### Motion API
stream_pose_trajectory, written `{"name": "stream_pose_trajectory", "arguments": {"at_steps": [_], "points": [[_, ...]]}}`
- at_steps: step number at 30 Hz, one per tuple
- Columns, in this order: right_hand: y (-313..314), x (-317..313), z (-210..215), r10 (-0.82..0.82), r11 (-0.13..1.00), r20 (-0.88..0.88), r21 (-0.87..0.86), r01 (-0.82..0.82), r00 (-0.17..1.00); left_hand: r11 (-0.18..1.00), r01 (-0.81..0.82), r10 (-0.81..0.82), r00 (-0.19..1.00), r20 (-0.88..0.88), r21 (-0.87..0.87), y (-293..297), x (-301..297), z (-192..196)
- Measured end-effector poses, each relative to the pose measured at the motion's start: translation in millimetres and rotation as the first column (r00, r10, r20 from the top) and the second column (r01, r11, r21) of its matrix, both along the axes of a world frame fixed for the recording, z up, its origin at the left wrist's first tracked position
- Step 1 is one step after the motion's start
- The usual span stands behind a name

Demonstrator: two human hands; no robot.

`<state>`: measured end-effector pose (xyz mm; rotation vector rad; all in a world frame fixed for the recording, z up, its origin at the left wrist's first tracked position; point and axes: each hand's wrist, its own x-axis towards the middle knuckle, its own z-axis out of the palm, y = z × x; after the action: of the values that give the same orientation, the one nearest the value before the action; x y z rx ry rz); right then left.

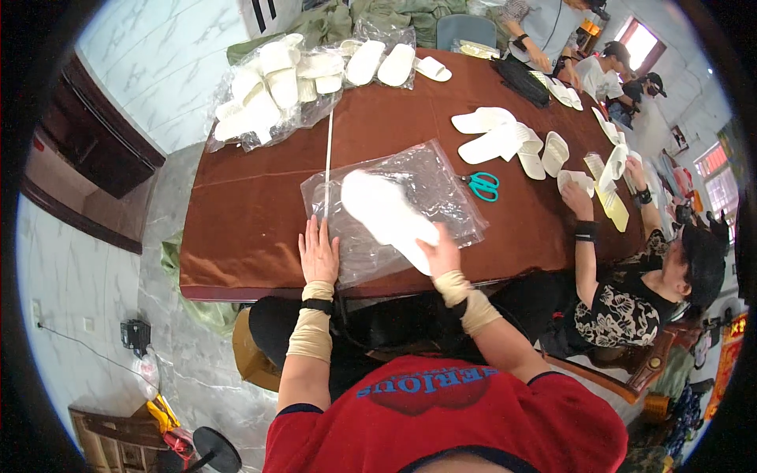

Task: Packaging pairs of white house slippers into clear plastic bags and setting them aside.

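Note:
A clear plastic bag (430,177) lies flat on the brown table (252,205) in front of me. My left hand (318,254) rests flat, fingers spread, on the bag's near left corner. My right hand (441,254) grips the heel end of a white slipper (385,211), which lies across the bag; whether it is inside the bag or on top I cannot tell. Both my wrists are wrapped in beige bands.
Teal-handled scissors (483,186) lie just right of the bag. A thin white stick (328,162) runs along the table. A big bag of white slippers (272,87) sits far left, loose slippers (497,134) far right. A seated person (631,292) works at my right; others sit farther back.

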<state>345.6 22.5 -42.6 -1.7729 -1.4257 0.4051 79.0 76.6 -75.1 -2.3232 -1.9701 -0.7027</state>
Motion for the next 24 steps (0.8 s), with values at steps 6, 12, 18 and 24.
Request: {"name": "stream_pose_trajectory", "arguments": {"at_steps": [6, 12, 18, 24], "points": [[9, 95, 28, -0.259, 0.943, -0.248, 0.143, 0.299, 0.933, 0.999, 0.029, -0.024, 0.990, 0.137, -0.034, 2, -9, 1], [49, 91, 54, -0.139, 0.962, -0.185, 0.210, 0.177, 0.973, 0.964, 0.075, -0.150, 0.945, 0.290, 0.255, 40, -4, 64], [83, 74, 3, 0.006, 0.991, -0.161, 0.130, 0.015, 0.987, 0.979, -0.003, -0.098, 0.867, 0.489, 0.202, 105, -5, 21], [72, 82, -17, -0.217, 0.956, -0.401, 0.099, 0.278, 0.890, 0.994, 0.016, 0.097, 0.240, 0.966, -0.104, 111, -34, 14]]}}
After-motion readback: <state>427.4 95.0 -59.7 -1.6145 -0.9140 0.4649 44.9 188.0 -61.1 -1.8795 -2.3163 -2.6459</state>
